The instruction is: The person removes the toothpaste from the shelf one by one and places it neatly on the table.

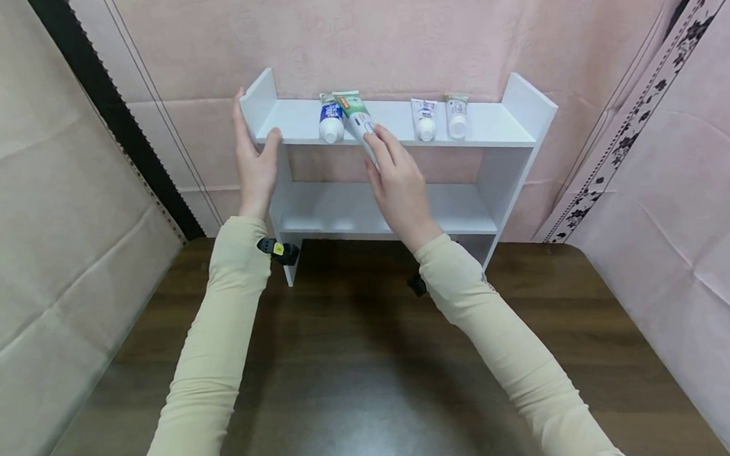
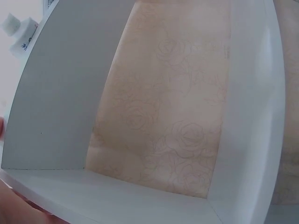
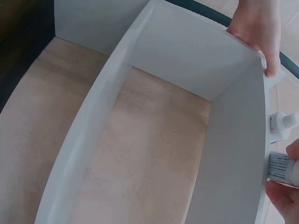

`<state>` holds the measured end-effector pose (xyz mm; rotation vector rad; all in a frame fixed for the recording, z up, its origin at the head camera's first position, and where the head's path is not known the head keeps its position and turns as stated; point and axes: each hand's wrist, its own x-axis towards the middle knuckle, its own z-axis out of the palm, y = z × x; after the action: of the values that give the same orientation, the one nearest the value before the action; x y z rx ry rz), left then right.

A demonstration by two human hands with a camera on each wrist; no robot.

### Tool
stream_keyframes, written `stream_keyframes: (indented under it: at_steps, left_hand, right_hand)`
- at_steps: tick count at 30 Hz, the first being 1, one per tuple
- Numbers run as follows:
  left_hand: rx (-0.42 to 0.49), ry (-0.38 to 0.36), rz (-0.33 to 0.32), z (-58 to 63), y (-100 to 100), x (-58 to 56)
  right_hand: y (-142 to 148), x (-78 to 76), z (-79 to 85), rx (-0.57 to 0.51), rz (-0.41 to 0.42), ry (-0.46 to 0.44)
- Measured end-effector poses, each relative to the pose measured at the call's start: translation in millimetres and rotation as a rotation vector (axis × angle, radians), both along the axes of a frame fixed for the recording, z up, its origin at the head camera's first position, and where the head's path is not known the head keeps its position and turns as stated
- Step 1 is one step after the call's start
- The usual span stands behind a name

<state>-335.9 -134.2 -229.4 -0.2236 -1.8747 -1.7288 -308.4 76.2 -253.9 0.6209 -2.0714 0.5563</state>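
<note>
Left hand [image 1: 257,166]: grips the shelf's [image 1: 326,206] upper left corner.
Blue tube [image 1: 331,120]: on the top, just left of the green one.
Green tube [image 1: 357,115]: at the shelf's top, slanting back-left from the fingertips.
Right hand [image 1: 402,189]: nearer; pinches the tube's near end.

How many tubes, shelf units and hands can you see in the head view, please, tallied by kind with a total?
Tubes: 4, one of them held in the right hand
Shelf unit: 1
Hands, the right and the left hand: 2
Total: 7
</note>
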Motion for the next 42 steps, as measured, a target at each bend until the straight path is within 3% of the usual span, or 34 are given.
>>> stream_keyframes:
  at_steps: [17,28,42]
  left_hand:
    - [0.010,0.000,-0.012,0.7,0.4,0.5]
    - [0.026,0.014,-0.019,-0.3,-0.9,2.1]
    - [0.057,0.019,-0.007,-1.3,-0.4,0.4]
  right_hand:
    - [5.8,28.9,-10.0,0.016,-0.021,-0.016]
    - [11.0,53.6,-28.3,-0.117,0.070,-0.052]
    - [17.6,86.1,-36.2,-0.227,0.070,-0.028]
